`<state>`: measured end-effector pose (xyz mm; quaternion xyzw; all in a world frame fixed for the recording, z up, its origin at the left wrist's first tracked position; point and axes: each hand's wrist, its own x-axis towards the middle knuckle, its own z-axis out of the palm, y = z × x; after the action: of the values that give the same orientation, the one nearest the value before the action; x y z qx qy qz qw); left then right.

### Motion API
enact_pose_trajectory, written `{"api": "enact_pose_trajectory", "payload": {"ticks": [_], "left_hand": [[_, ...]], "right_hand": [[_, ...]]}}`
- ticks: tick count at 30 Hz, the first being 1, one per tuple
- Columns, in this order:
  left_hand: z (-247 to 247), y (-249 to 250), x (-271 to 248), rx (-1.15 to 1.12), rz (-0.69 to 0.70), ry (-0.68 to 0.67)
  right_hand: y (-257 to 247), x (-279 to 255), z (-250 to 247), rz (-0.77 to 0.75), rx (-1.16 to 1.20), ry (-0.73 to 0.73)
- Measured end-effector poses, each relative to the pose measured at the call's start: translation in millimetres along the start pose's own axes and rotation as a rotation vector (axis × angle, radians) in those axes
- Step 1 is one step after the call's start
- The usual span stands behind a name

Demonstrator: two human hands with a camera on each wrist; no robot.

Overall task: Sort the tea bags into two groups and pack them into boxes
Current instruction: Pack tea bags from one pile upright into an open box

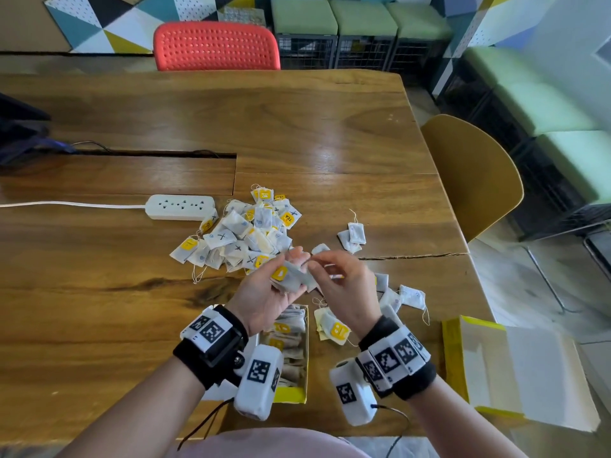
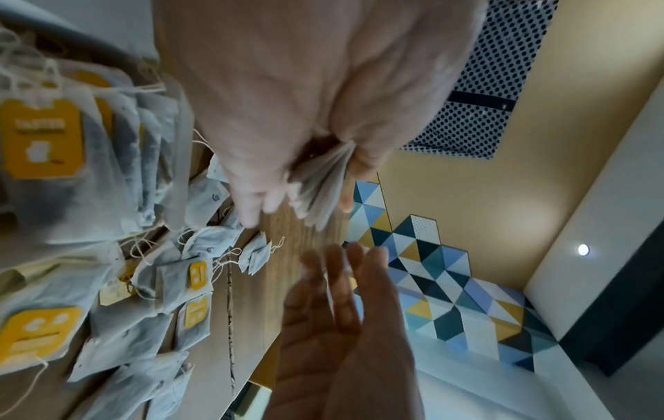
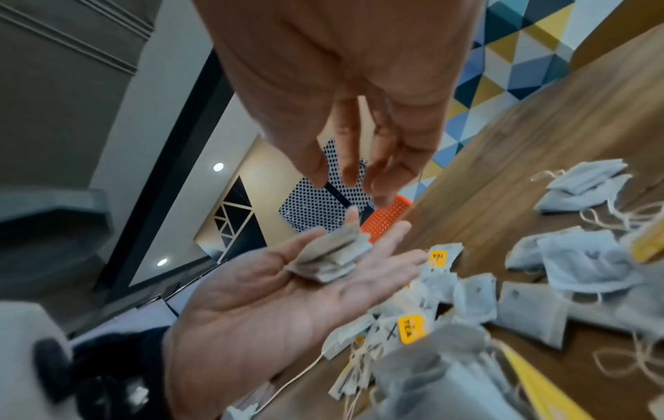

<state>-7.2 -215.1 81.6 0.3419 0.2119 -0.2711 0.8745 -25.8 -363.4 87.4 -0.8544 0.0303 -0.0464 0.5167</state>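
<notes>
My left hand [image 1: 292,264] is turned palm up over the table's middle and holds a small stack of tea bags [image 1: 297,277] between thumb and fingers; one bag shows a yellow tag. The right wrist view shows the stack [image 3: 327,258] lying across those fingers. My right hand [image 1: 314,263] hovers just right of the stack with loose, empty fingers [image 3: 391,159], a gap apart from it. A big mixed pile of tea bags [image 1: 244,233] lies beyond the hands. Under my left wrist a yellow box [image 1: 292,396] holds packed bags. A second open box [image 1: 515,365] lies at the right.
A small group of white bags [image 1: 353,234] lies right of the pile; more bags [image 1: 401,295] and yellow-tagged ones [image 1: 334,328] sit under my right hand. A white power strip [image 1: 180,207] is left of the pile. A yellow chair [image 1: 476,173] stands by the table's right edge.
</notes>
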Motion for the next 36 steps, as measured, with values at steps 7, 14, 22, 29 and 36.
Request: {"api": "enact_pose_trajectory", "payload": {"ticks": [7,14,22,29,36], "left_hand": [[5.2,-0.6,-6.0,0.420,0.155,-0.138],[-17.3,8.8,-7.9,1.014,0.264,-0.136],[-26.5,0.6,-16.9,1.151,0.369,-0.113],[-52.8,4.8,-27.7,1.299,0.398,-0.154],[-71.1,-4.8,-38.4,1.653,0.276,-0.226]], "right_hand": [[-19.8,-4.4,10.6,0.448,0.477,-0.349],[-11.0,-5.5,1.6,0.503,0.695,-0.335],[5.2,-22.8,8.7,0.486,0.532,-0.329],[17.0,-32.6,-1.4,0.143,0.001,-0.356],[24.3,-52.4,15.8,-0.184,-0.339,-0.526]]}}
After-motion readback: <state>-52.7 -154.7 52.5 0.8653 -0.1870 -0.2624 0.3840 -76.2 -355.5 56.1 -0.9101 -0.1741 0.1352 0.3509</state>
